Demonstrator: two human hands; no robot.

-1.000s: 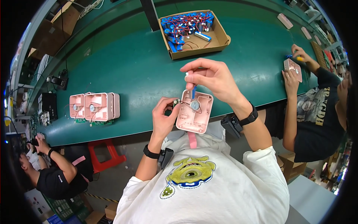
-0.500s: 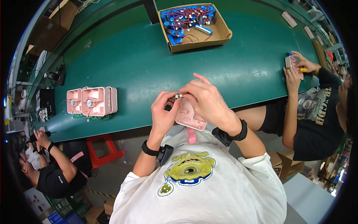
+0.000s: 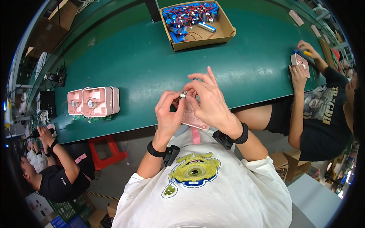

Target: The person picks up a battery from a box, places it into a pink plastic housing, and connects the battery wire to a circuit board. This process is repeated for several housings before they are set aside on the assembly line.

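In front of my shirt I hold a pink plastic housing (image 3: 194, 121), tilted and partly covered by my hands. My left hand (image 3: 168, 112) is closed at the housing's left side, its thumb and fingers pressed together near the top. My right hand (image 3: 209, 99) pinches with thumb and index finger at a small green-and-white part (image 3: 183, 94), which looks like a connector or a bit of circuit board. Its other fingers stick up, one of them straight. The fingertips hide most of that small part and whatever lies behind it.
A cardboard tray (image 3: 205, 44) of blue batteries with red wires stands at the back. Several pink speaker housings (image 3: 99, 102) with green boards sit to the left. Co-workers are at both sides; the right one's hand (image 3: 298, 78) holds a pink housing. A red stool (image 3: 108, 154) stands below the table.
The pink housing has tilted, so less of its face shows. My right hand's fingers have lifted, one pointing up. At right, the co-worker's far hand has moved away from their housing.
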